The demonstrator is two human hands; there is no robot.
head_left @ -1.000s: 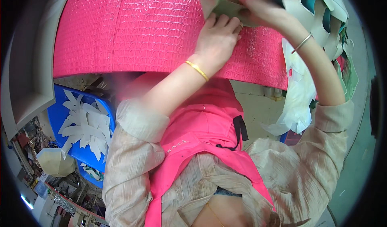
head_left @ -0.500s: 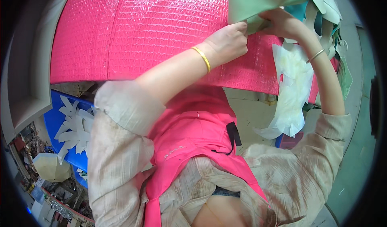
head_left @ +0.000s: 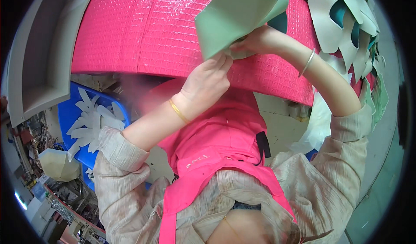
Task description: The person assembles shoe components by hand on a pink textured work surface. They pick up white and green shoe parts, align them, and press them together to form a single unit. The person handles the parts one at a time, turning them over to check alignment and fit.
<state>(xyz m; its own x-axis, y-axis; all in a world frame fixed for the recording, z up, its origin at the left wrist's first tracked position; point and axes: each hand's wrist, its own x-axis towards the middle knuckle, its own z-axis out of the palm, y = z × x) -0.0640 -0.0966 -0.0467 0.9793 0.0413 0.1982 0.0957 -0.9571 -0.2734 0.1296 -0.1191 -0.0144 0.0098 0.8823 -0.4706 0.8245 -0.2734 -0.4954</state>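
Observation:
A pale green sheet piece (head_left: 236,16), bent into a curve and smooth like leather or foam, is held up over the pink-covered table (head_left: 173,40). Its lower corner is pinched in my left hand (head_left: 208,79), fingers closed. My right hand (head_left: 255,40) grips the same piece's lower edge just to the right, fingers curled under it and partly hidden. A darker teal patch (head_left: 279,22) shows behind the piece. Beyond my right wrist lies a heap of similar pale green cut pieces (head_left: 327,29), some with teal undersides.
At left, a blue bin (head_left: 65,125) holds white leaf-shaped strips (head_left: 93,118). A grey open-fronted box or shelf (head_left: 47,71) stands beside the table's left end. White translucent film (head_left: 318,122) hangs off the table's front edge at right. A cream octagonal object (head_left: 60,164) sits at lower left.
Both hands have moved left and nearer to me, carrying the green piece away from the heap at right. My left elbow has bent more. The view has also shifted slightly.

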